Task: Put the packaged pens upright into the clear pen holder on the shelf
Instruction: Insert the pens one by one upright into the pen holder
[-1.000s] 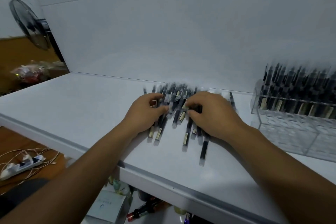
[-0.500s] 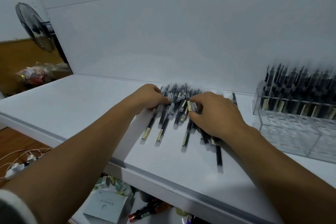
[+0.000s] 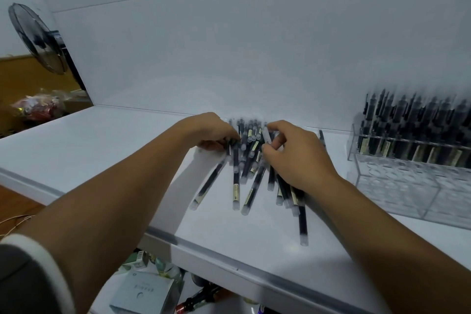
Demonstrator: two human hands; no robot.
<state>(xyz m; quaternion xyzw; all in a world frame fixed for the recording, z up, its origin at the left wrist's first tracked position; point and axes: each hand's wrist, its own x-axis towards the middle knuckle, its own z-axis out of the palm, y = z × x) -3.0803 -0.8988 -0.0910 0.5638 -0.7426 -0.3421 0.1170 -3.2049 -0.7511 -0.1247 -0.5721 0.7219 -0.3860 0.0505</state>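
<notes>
Pens (image 3: 251, 173) piled flat on shelf (image 3: 89, 145), left of holder (image 3: 397, 186), long axes toward the wall. Left hand (image 3: 211, 132) and right hand (image 3: 298, 158) both curled, pinching pens in pile.

From my feed, the packaged pens (image 3: 251, 168) are black with pale gold label bands and frosted clear caps, lying on a plain white shelf (image 3: 84, 145) against a white wall (image 3: 229, 46). The pen holder (image 3: 413, 181) is clear, dotted with round holes, and the fan (image 3: 38, 38) is black, the sleeve (image 3: 28, 278) grey with white trim.
</notes>
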